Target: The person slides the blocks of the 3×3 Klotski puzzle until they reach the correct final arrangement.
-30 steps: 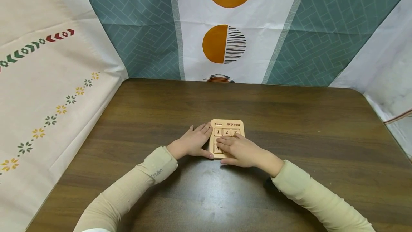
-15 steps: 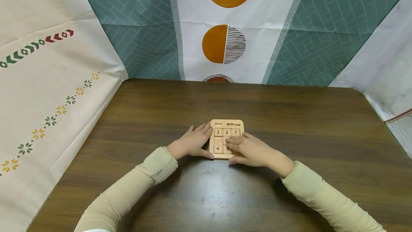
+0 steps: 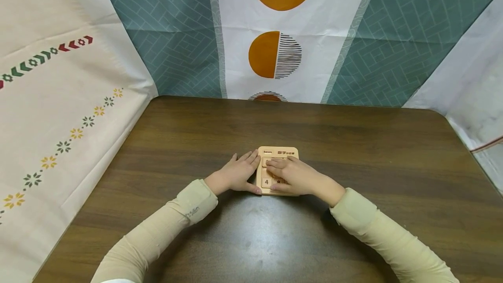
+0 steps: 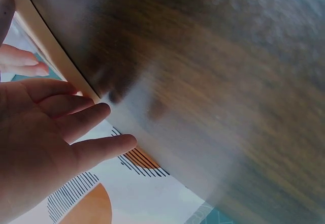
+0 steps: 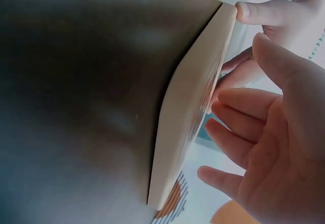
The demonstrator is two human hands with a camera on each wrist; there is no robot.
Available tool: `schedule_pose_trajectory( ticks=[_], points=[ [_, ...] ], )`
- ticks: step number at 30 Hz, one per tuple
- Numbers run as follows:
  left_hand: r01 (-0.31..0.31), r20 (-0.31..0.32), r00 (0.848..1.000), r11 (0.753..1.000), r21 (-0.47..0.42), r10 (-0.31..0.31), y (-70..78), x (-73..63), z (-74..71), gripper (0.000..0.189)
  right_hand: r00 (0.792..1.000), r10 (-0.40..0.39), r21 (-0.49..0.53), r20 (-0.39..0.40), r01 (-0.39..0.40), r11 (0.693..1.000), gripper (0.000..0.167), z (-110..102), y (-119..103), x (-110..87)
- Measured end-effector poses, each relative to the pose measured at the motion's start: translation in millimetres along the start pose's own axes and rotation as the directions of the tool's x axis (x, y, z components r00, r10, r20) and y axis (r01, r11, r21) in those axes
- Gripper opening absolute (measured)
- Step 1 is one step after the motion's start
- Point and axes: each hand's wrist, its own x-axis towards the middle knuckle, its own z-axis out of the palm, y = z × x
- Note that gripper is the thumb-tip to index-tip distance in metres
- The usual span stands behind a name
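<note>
Near the middle of the dark wooden desk, flat on its top: a pale wooden number board, square number tiles set in its face. Legible at the near left, a 4; just right of it, part of what looks like an 8; most others hidden under fingers.

Left grip spread wide along the left edge, fingers straight, nothing clasped. Fingertips against the edge, thumb at the near left corner, outermost finger apart from the wood. Right grip laid out over the face from the right, fingers long and loosely extended, nothing clasped. Fingertips over the upper left tiles, thumb low by the bottom row; cannot tell whether pressing or just above.

Handling, by judgement: light, stiff, hard to damage. Smooth enough to skid on the desk under a sideways push, so worth bracing at an edge. To lift, best taken by opposite side edges, thumb and fingers across the thickness. Tiles probably movable with a flat fingertip, little to pinch.

Printed header at the far end, digits upright as read from the person's side. Long axis apparently running near to far, only slightly longer than wide; sits nearly straight, with no clear turn.
</note>
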Motion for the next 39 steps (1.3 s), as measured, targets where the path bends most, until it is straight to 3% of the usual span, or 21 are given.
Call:
schedule_pose_trajectory(
  ticks=[9,30,36,39],
  points=[
    [-0.004,0.002,1.000,1.000,-0.001,0.004,0.3,0.6,-0.7,0.102,0.999,0.032,-0.004,0.034,-0.032,0.999,0.055,-1,-3,4.9],
    [0.003,0.009,1.000,1.000,0.000,-0.003,-0.5,0.1,-0.5,0.102,0.998,-0.057,-0.038,-0.001,0.057,0.998,0.057,4,-18,-8.7],
    [0.003,0.008,1.000,1.000,-0.008,-0.003,0.0,0.5,-1.1,0.101,1.000,0.002,0.028,-0.029,-0.001,1.000,0.056,-3,-8,-13.4],
    [0.005,0.009,1.000,1.000,-0.005,-0.005,0.0,0.3,-1.1,0.102,0.996,0.062,0.009,-0.062,-0.062,0.998,0.055,-4,1,-16.0]
  ],
)
